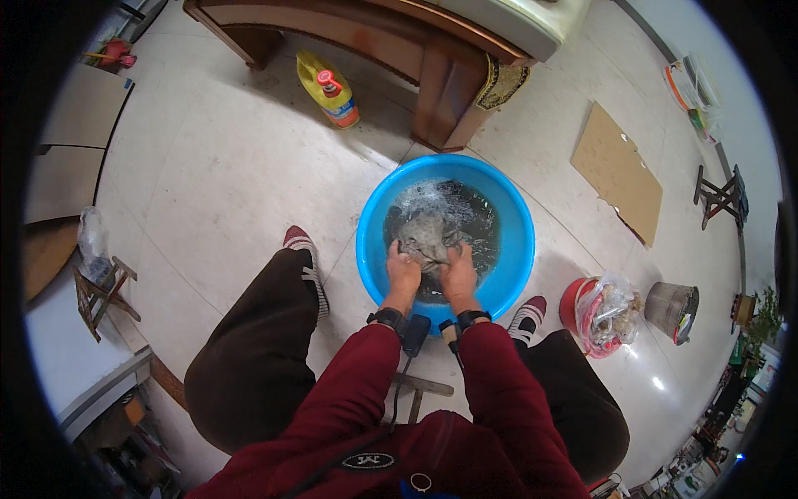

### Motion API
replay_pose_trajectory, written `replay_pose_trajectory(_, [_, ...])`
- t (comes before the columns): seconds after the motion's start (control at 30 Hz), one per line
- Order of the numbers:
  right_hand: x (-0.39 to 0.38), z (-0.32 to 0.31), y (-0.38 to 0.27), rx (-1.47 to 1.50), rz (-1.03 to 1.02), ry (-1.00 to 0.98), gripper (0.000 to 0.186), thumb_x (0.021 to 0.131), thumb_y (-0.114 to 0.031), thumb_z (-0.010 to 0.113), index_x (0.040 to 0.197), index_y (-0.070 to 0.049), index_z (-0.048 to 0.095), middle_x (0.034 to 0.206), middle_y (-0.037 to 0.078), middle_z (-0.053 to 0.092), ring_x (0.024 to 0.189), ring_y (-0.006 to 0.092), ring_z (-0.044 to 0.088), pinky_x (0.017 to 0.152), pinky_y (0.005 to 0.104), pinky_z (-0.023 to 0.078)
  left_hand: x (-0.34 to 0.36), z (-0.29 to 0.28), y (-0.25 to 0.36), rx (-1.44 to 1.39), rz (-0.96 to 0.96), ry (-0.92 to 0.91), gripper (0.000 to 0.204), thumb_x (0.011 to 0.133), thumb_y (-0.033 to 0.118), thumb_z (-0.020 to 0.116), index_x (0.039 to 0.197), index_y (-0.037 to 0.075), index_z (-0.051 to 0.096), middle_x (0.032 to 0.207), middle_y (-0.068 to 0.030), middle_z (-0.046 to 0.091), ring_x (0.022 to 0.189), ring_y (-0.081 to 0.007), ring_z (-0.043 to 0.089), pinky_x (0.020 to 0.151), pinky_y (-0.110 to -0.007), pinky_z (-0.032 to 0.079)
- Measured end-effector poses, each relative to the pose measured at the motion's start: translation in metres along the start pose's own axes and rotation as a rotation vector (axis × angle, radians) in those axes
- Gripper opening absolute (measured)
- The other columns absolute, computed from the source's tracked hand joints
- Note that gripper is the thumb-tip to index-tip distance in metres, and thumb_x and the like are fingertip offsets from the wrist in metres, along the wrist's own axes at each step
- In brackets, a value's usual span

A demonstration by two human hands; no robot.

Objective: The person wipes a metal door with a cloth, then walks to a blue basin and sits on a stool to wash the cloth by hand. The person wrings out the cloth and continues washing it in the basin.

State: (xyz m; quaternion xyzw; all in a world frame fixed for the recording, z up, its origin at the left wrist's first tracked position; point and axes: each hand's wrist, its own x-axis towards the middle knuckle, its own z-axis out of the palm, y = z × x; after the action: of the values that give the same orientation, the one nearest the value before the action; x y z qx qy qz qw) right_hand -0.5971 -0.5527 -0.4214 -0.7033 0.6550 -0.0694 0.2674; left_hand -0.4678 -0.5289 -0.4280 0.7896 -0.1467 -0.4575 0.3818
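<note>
A blue plastic basin (526, 224) on the floor between my feet holds dark, sudsy water (482, 212). Inside it, a wet grey cloth (428, 239) is bunched up at the water's surface. My left hand (402, 270) grips the cloth's left side, its fingers curled into the folds. On the right side, my right hand (458, 270) is closed on the same cloth. Part of the fingers of both hands is hidden by the fabric. Both wrists wear dark bands with small devices, close to the basin's near rim.
Beyond the basin stands a carved wooden table (449, 91), with a yellow jug (328, 90) beside its leg. To the right are a red bucket with plastic bags (611, 312), a grey bucket (672, 309) and a cardboard sheet (619, 170). A folding stool (104, 295) stands left.
</note>
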Motion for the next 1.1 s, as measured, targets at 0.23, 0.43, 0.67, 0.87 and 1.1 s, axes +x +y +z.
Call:
replay_pose_trajectory(0.23, [0.015, -0.022, 0.039, 0.237, 0.120, 0.262, 0.050, 0.079, -0.019, 0.070, 0.125, -0.007, 0.058, 0.126, 0.024, 0.055, 0.116, 0.0413, 0.055, 0.096, 0.0453, 0.047, 0.012, -0.012, -0.008, 0.281, 0.020, 0.079, 0.052, 0.083, 0.008, 0.071, 0.131, -0.002, 0.053, 0.102, -0.0096, 0.062, 0.093, -0.0207, 0.059, 0.086, -0.031, 0.047])
replay_pose_trajectory(0.43, [0.011, 0.005, -0.005, 0.326, 0.048, 0.092, 0.041, 0.084, -0.024, 0.068, 0.119, -0.003, 0.062, 0.132, 0.024, 0.053, 0.119, 0.0406, 0.054, 0.098, 0.0433, 0.046, 0.006, 0.012, 0.021, -0.149, -0.072, -0.104, 0.069, 0.096, 0.042, 0.058, 0.148, 0.003, 0.036, 0.120, -0.0144, 0.060, 0.102, -0.0257, 0.060, 0.092, -0.036, 0.048])
replay_pose_trajectory(0.67, [-0.005, -0.034, -0.055, 0.738, -0.059, -0.231, 0.021, 0.087, -0.023, 0.066, 0.088, -0.002, 0.065, 0.091, 0.014, 0.063, 0.090, 0.0335, 0.063, 0.076, 0.0400, 0.048, 0.033, -0.001, 0.010, -0.812, -0.545, -0.534, 0.045, 0.097, 0.051, 0.056, 0.120, 0.012, 0.059, 0.105, -0.0078, 0.066, 0.091, -0.0233, 0.065, 0.076, -0.040, 0.056])
replay_pose_trajectory(0.87, [0.000, -0.055, -0.081, 0.314, -0.166, 0.019, 0.035, 0.093, -0.036, 0.058, 0.078, -0.006, 0.063, 0.083, 0.017, 0.066, 0.076, 0.0387, 0.065, 0.067, 0.0489, 0.050, 0.028, 0.010, 0.008, -0.683, -0.453, -0.328, 0.035, 0.099, 0.039, 0.055, 0.108, 0.005, 0.062, 0.090, -0.0096, 0.066, 0.079, -0.0237, 0.064, 0.070, -0.043, 0.054])
replay_pose_trajectory(1.1, [0.018, -0.038, -0.052, -0.039, 0.064, -0.074, 0.037, 0.097, -0.041, 0.055, 0.086, -0.007, 0.065, 0.091, 0.020, 0.068, 0.084, 0.0408, 0.066, 0.072, 0.0495, 0.051, 0.020, 0.024, -0.006, -0.060, -0.251, -0.127, 0.045, 0.102, 0.036, 0.049, 0.108, -0.006, 0.065, 0.108, -0.0211, 0.067, 0.094, -0.0329, 0.064, 0.081, -0.045, 0.049])
